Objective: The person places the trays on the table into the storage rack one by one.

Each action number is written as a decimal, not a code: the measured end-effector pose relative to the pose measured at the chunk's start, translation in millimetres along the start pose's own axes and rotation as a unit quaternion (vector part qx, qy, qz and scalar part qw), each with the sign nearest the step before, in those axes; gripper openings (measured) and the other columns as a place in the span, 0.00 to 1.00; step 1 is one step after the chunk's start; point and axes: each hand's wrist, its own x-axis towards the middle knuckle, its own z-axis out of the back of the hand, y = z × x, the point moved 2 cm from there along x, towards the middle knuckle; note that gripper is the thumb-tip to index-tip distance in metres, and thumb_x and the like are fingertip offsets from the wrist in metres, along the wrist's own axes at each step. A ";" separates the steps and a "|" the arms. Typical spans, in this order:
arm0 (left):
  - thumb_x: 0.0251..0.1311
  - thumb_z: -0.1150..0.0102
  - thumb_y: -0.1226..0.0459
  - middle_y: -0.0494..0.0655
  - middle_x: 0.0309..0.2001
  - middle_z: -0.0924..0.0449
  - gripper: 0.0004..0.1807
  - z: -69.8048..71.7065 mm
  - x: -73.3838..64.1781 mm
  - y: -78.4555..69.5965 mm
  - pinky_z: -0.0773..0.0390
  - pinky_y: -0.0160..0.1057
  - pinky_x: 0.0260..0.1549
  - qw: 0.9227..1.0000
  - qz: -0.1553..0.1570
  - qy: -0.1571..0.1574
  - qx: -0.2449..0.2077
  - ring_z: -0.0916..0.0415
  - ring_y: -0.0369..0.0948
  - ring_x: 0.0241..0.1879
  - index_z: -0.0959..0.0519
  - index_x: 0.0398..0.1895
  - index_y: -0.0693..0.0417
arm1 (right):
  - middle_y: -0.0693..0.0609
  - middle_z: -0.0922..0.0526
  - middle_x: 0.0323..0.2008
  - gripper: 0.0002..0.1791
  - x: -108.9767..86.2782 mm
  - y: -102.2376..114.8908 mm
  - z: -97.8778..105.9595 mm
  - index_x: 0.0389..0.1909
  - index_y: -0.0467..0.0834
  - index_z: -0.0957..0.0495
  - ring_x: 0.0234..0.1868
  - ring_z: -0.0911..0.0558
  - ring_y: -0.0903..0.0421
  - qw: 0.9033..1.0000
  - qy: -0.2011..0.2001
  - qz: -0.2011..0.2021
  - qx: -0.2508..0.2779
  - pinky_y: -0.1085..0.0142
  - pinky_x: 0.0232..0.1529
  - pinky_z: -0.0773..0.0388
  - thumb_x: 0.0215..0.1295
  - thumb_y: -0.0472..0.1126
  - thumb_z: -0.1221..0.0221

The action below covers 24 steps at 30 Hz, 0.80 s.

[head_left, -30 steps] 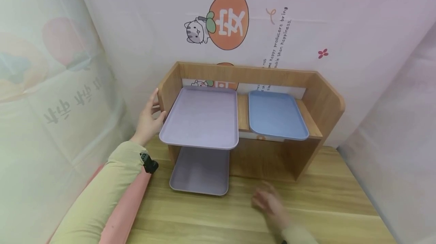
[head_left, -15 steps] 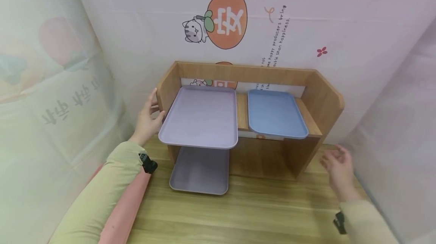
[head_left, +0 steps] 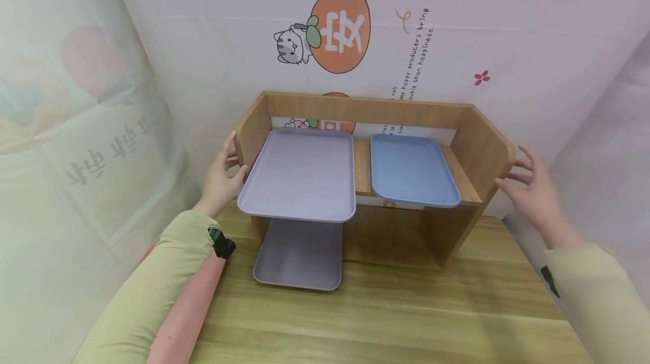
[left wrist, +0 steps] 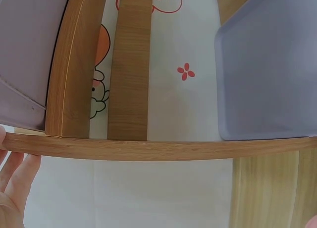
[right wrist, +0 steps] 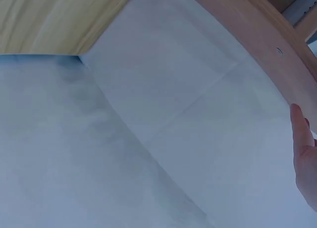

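Note:
A wooden desktop shelf (head_left: 391, 237) stands on the table. A large light-purple tray (head_left: 302, 175) lies on its upper board at the left, its front overhanging. A smaller blue tray (head_left: 413, 172) lies at the right. Under the large tray, a second purple tray (head_left: 301, 257) juts out from the lower space. My left hand (head_left: 219, 178) holds the front of the left side panel (left wrist: 198, 149), thumb at the edge and fingers along the outer face. At the right side panel (head_left: 479, 155), my right hand (head_left: 538, 197) has spread fingers outside and the thumb at the front edge.
The wood-grain table (head_left: 386, 319) spreads in front of the shelf. A pink flat-sided object (head_left: 185, 319) lies beneath the left forearm. White printed cloth (head_left: 193, 42) hangs behind and at both sides, close to the shelf's back.
My right hand has moved from low in front of the shelf, out to the right and then up to the right side panel. The left hand, shelf and trays have stayed put.

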 end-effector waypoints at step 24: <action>0.60 0.43 0.71 0.67 0.55 0.29 0.45 13.7 -7.5 6.5 0.22 0.50 0.52 0.998 -0.006 0.037 -0.044 0.25 0.60 0.52 0.54 0.75 0.41 | 0.23 0.39 0.61 0.37 7.7 14.1 -6.5 0.72 0.43 0.52 0.54 0.31 0.25 1.000 -0.009 -0.002 -0.005 0.90 0.23 0.34 0.63 0.29 0.51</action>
